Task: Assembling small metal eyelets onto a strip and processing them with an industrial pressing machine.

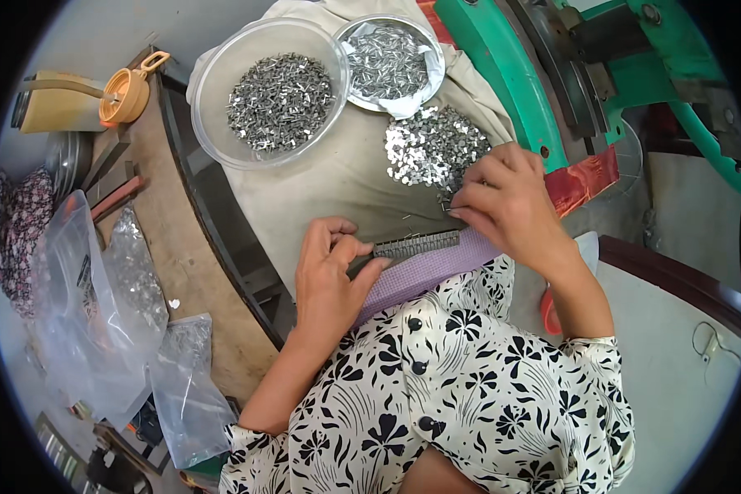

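Note:
My left hand grips the left end of a dark metal bar lined with a row of small upright pins or slots, thumb and fingers closed on it. The bar lies along the edge of a purple checked cloth near my lap. At the near side of a heap of small shiny metal pieces, my right hand is closed in a pinch. A tiny metal piece shows at its fingertips, though I cannot tell whether it is gripped. A few loose pins lie just beyond the bar.
A clear plastic tub of small metal parts stands far left on the beige cloth. Beside it is a metal bowl of thin pins. A green machine rises at the right. Plastic bags and an orange-lidded container are at the left.

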### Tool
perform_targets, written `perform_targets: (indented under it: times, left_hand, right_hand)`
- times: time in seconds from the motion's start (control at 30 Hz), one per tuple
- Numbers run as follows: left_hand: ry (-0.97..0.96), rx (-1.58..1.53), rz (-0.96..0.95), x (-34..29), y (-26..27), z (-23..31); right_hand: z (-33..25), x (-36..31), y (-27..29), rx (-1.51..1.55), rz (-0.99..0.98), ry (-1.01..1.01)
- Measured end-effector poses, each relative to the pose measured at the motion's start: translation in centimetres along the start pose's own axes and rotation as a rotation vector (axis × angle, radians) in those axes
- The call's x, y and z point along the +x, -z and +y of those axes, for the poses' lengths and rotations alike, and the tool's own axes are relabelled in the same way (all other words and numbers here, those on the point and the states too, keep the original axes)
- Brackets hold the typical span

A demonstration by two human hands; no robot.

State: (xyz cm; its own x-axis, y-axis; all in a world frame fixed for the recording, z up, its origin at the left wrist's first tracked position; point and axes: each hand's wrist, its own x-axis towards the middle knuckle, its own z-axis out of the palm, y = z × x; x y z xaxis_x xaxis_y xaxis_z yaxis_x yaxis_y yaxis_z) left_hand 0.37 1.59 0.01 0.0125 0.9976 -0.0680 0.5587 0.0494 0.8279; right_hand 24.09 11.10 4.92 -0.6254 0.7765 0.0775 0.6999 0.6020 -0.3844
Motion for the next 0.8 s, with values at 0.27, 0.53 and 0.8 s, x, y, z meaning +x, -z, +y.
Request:
perform_targets:
  times: [0.27,0.53,0.8]
  left_hand:
    - [-0.044,-0.021,0.020,0.0,-0.2,-0.1]
    - [-0.024,-0.036,0.012,-0.1,-0.2,-0.2]
    - [0.006,-0.041,-0.008,-0.1,0.0,-0.1]
  right_hand:
    - [-3.3,2.3,-1.1,-0.552,-0.236,0.393]
    - [0.3,2.2,-0.6,0.098,-0.095,0.039]
    - [0.7,0.1,-0.7,0.275,-0.201,-0.075]
